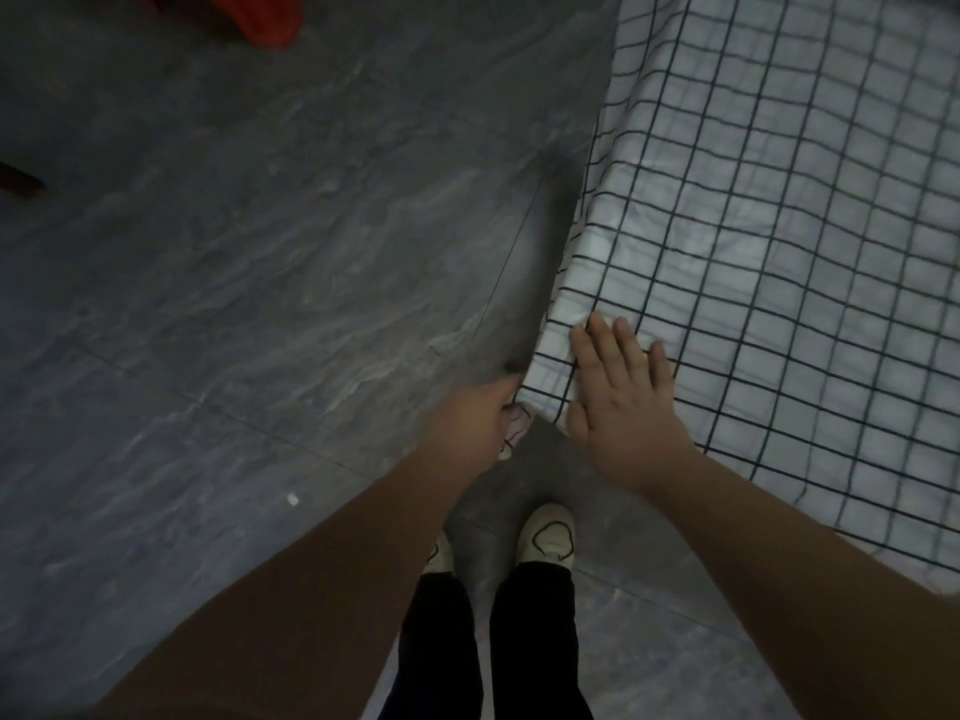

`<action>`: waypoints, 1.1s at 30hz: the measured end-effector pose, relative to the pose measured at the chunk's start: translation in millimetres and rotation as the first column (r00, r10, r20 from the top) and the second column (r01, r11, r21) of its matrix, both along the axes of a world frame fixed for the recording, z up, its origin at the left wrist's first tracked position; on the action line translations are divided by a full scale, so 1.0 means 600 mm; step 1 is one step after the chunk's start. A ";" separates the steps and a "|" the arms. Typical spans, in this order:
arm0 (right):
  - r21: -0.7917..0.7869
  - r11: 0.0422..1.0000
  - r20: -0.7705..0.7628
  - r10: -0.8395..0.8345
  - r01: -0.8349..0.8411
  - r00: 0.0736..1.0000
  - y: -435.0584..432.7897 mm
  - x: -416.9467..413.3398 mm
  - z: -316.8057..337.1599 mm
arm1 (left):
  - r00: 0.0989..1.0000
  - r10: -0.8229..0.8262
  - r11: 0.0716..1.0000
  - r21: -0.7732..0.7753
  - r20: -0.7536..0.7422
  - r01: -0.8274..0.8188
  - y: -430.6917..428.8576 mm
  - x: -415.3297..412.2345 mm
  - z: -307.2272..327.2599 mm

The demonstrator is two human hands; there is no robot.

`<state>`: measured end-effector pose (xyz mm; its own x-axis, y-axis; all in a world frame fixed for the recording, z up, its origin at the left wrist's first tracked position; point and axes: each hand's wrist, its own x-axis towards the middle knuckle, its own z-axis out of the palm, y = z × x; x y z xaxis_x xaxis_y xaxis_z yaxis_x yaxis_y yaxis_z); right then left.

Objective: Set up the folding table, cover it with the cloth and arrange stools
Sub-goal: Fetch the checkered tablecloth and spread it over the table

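At the far left the grey marbled floor (234,252) lies wide and bare, with only a red thing (260,18) cut off by the top edge and a dark object (18,181) poking in from the left border; I cannot tell what either one is. A small white speck (292,499) sits on the tiles nearer to me, left of my left forearm. This open stretch of floor runs right up to the hanging side of the cloth (753,226), white with a black grid, which covers the tabletop completely and fills the right of the view. Its left hem falls in a slanted line from the top edge down to my hands, and its near hem runs from there off to the right border. The 2 hems meet at 1 corner just in front of me. My left hand (475,423) reaches in from below, fingers curled around that corner, gripping the cloth so that a little fabric bunches under my palm. Just to its right, my right hand (623,402) lies flat on the cloth, fingers straight and slightly spread, palm down near the corner. Between my forearms, my pale shoes (550,532) and black trousers (535,641) stand on the floor, close to the near hem.
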<state>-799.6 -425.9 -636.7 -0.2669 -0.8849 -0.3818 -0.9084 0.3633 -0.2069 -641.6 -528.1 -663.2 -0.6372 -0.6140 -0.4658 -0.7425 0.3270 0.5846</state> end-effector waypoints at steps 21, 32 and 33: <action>0.045 0.289 0.797 -0.588 0.956 0.140 0.044 -0.089 0.130 | 0.967 -0.256 0.931 -0.271 -0.012 0.243 0.032 -0.157 0.153; 0.001 0.875 -0.008 -0.485 0.485 0.875 0.277 -0.162 0.051 | 0.800 -0.530 0.753 -0.279 0.281 0.597 0.105 -0.197 0.098; 0.005 0.856 -0.003 -0.516 0.516 0.856 0.290 -0.172 0.054 | 0.792 -0.539 0.746 -0.274 0.287 0.607 0.102 -0.194 0.099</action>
